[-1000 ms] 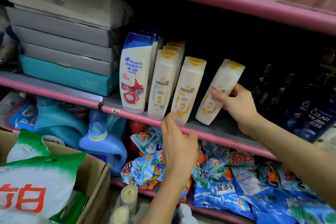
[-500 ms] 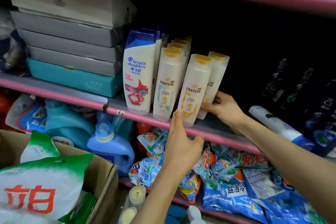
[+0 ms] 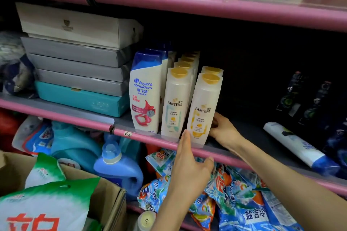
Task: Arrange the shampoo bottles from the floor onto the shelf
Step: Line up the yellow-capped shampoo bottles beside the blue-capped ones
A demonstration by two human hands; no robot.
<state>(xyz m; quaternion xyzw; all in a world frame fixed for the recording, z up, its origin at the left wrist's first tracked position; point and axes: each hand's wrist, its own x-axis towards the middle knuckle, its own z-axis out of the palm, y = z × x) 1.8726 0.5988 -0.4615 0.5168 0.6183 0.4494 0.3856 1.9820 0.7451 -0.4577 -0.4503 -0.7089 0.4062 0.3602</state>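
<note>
My right hand grips the rear bottle; my left hand, fingers straight, steadies the front bottle, keeping the row aligned.

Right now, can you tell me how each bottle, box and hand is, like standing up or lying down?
front Pantene bottle: upright at shelf edge
left hand: open, fingertips by that bottle's base
right hand: behind the bottle's base, grip hidden
Head & Shoulders bottle: upright
white and blue bottle: lying on its side
stacked boxes: closed
</note>
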